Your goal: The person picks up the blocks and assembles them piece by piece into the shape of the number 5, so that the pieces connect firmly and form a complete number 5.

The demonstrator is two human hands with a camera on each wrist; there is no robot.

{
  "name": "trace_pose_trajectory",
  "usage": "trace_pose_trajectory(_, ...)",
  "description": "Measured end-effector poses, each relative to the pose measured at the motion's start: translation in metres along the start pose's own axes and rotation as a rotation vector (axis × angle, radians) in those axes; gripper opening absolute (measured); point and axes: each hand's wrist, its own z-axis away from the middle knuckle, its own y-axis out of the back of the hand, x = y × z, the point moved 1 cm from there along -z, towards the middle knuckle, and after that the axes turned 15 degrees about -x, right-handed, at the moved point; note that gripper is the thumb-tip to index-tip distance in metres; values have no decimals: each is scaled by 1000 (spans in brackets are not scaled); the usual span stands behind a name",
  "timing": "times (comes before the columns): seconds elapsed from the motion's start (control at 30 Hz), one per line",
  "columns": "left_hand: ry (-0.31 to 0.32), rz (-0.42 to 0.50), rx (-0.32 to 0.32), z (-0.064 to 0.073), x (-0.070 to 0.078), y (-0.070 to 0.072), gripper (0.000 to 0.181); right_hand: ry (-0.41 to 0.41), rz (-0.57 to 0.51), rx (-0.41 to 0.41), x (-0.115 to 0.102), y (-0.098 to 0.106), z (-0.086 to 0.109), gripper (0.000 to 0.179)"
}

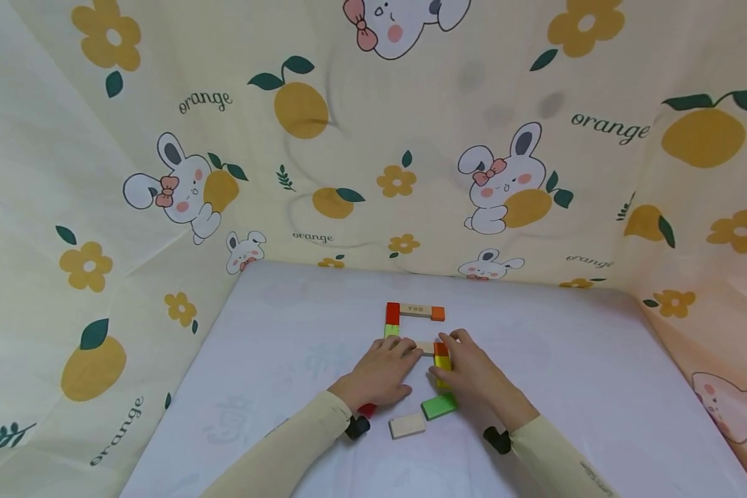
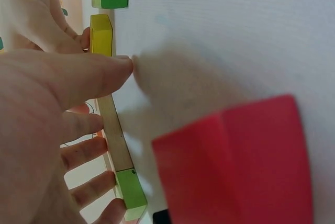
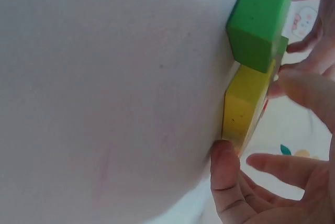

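Note:
Colored wooden blocks lie end to end in a bent row on the white tabletop. My left hand [image 1: 380,373] lies over the row, its extended fingertips touching a plain wood block [image 2: 118,135] and a lime green block [image 2: 131,190]. On the right side, my right hand [image 1: 476,373] is spread beside a yellow block [image 1: 442,370] and an orange-red block [image 1: 441,349]. One of its fingers touches the yellow block's edge in the right wrist view, while its thumb hovers near the other side. Part of the row is hidden under the left hand.
Farther back, a red block [image 1: 393,313], a plain block [image 1: 415,310] and an orange block [image 1: 438,313] continue the row. Nearer me lie a green block [image 1: 438,407], a loose plain block [image 1: 407,426] and a red block [image 2: 241,166] by my left wrist. A printed cloth [image 1: 361,152] surrounds the table.

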Motion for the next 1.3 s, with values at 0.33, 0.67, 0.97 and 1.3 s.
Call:
trace_pose_trajectory(0.33, 4, -3, -3, -1, -1, -2, 73, -6, -11, -10, -3, -2, -8, 61)
trace_pose_trajectory(0.67, 1, -10, -4, -2, -1, -1, 73, -35, -16, -20, -4, -2, -8, 60)
trace_pose_trajectory(0.97, 6, -1, -8, -2, -2, -2, 73, -40, -19, -13, -6, -3, -9, 60)
trace_pose_trajectory(1.3, -2, 2, -13, -3, -3, -2, 73, 26, 21, 79, -1, 6, 8, 53)
